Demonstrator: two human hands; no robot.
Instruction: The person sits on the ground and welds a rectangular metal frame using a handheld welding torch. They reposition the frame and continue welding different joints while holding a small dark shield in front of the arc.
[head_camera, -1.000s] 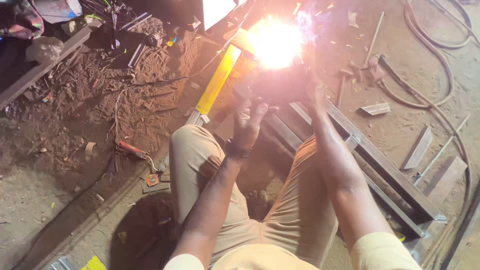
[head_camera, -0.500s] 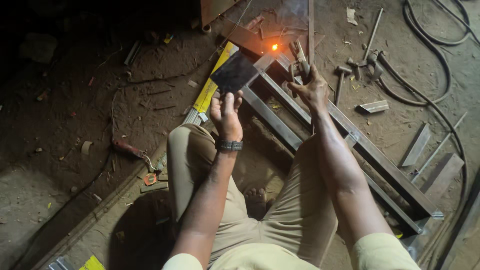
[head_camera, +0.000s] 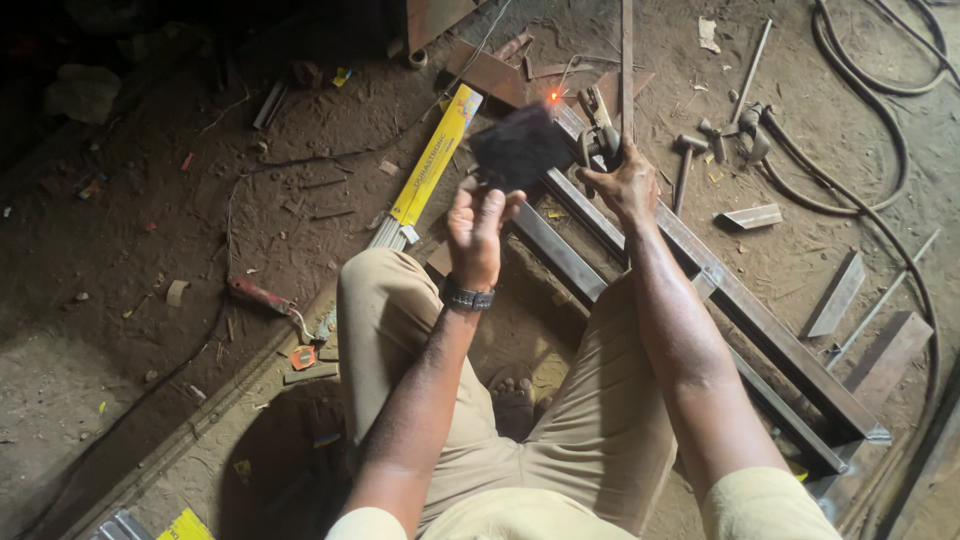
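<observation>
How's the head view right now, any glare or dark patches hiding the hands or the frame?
Head view: no glare, only a small orange glow on the steel frame; top left is nearly black, detail lost there. The left hand and its dark shield look soft with motion blur; the right hand on the electrode holder is clear. A body shadow covers the ground at bottom left.

Dim overall; light comes from upper right, so the dirt floor (head_camera: 800, 250) there is lit w/ warm tone while the top-left corner sinks to near black. Only bright spot is a small orange glow (head_camera: 551, 96) on the frame (head_camera: 740, 310), no glare around it. Dark shield (head_camera: 520, 147) is motion-blurred, edges slightly bent by wide lens, soft shadow under the knees.
</observation>
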